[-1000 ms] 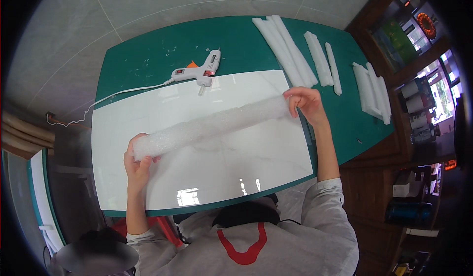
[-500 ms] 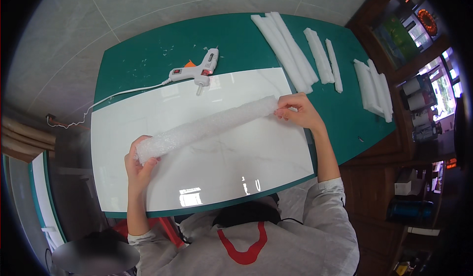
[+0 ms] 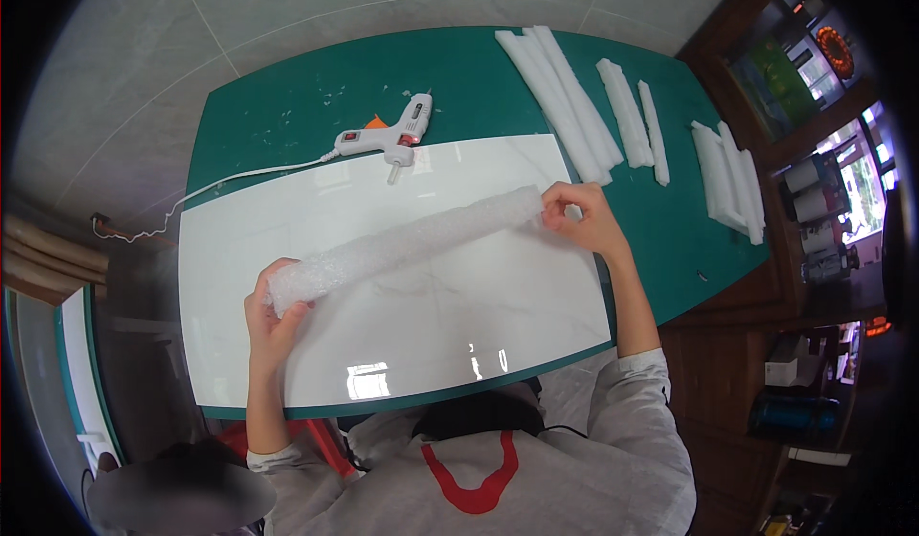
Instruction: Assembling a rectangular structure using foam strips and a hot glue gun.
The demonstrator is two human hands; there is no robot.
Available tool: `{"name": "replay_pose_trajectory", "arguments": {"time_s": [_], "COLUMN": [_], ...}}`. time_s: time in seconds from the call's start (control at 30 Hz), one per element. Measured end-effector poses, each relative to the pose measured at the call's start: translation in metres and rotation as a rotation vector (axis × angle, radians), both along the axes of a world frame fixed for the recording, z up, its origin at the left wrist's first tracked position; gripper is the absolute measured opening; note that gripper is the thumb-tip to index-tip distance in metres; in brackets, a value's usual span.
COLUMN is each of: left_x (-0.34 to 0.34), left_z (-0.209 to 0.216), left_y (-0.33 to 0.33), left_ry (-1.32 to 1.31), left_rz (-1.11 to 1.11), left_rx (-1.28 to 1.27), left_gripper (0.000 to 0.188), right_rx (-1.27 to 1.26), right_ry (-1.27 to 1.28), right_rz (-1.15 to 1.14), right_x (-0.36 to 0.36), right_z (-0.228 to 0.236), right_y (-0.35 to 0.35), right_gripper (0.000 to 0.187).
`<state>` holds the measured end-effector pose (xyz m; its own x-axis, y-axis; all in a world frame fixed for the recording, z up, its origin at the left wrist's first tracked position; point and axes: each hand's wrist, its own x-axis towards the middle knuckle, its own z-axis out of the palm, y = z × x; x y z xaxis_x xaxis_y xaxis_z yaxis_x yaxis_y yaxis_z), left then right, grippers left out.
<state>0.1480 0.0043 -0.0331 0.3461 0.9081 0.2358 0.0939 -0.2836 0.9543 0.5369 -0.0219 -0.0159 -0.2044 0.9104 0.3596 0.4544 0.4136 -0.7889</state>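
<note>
A long white foam strip with a rough, slightly shiny surface slants over the glossy white board, its right end farther away. My left hand is closed round the near left end, thumb on the front side. At the far right end, my right hand pinches the strip's tip, with fingers curled and fingertips together. The fingers partly hide what they pinch there.
A white glue gun lies at the board's far edge, its cord running left. White foam strips lie in groups on the green table: long ones, shorter ones and more at the right. A tiled wall stands behind.
The fingers of my right hand have curled more tightly at the strip's end. My left hand keeps its hold, and the strip stays in nearly the same place.
</note>
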Motion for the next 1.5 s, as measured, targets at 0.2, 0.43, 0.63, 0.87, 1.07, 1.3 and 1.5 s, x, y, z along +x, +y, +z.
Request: {"name": "replay_pose_trajectory", "arguments": {"time_s": [0.2, 0.43, 0.63, 0.87, 1.07, 1.3, 1.5], "left_x": [0.003, 0.001, 0.0, -0.005, -0.004, -0.003, 0.0], "left_z": [0.0, 0.0, 0.0, 0.002, 0.005, 0.005, 0.01], "left_y": [0.001, 0.0, 0.003, 0.001, 0.0, 0.0, -0.004], "left_ry": [0.017, 0.04, 0.066, 0.03, 0.022, 0.049, 0.073], "left_rz": [-0.002, -0.01, 0.007, 0.022, 0.025, 0.023, -0.011], "left_rx": [0.048, 0.019, 0.107, 0.048, 0.029, 0.062, 0.124], "left_gripper": [0.036, 0.037, 0.036, 0.036, 0.038, 0.037, 0.036], "right_rx": [0.022, -0.051, -0.063, 0.014, 0.145, 0.312, 0.489], "right_ry": [-0.042, 0.015, 0.107, 0.269, 0.177, -0.186, -0.316], "right_rz": [-0.049, -0.071, -0.17, -0.375, -0.807, -1.077, -1.084], "right_x": [-0.006, -0.004, 0.006, 0.031, 0.06, 0.069, 0.062], "right_z": [-0.004, -0.002, -0.001, -0.011, -0.018, -0.012, -0.003], "right_y": [-0.001, -0.001, -0.002, 0.004, 0.007, 0.004, 0.007], "right_gripper": [0.002, 0.004, 0.008, 0.014, 0.016, 0.018, 0.018]}}
